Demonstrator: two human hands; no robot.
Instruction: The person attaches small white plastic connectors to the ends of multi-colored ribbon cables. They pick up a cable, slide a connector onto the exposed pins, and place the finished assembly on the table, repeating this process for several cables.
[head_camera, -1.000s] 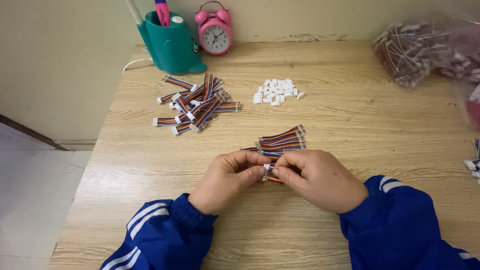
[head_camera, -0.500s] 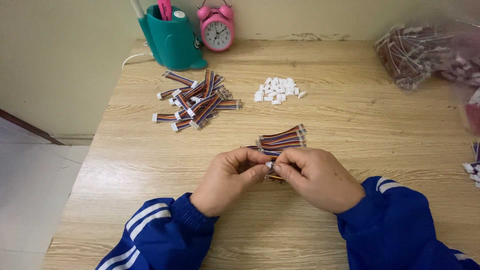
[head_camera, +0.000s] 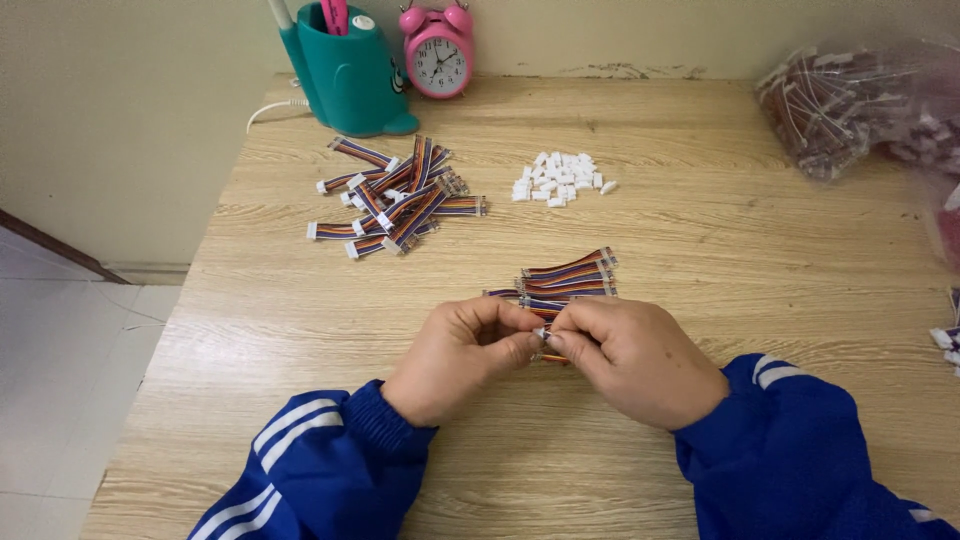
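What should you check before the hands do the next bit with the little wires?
1. Both hands meet: left hand and right hand pinch together. Ok.
2. White connector between the fingers: only a tip shows, seating cannot tell.
3. Loose wire bundle close behind the hands. Ok.
4. Pile of white connectors on the table. Ok.
5. Finished cables heaped apart on the left. Ok.

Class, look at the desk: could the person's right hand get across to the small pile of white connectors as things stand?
Probably yes. The right hand is pinching a small connector piece with the left hand, but only a low wire bundle and bare wooden desk lie between it and the white connectors.
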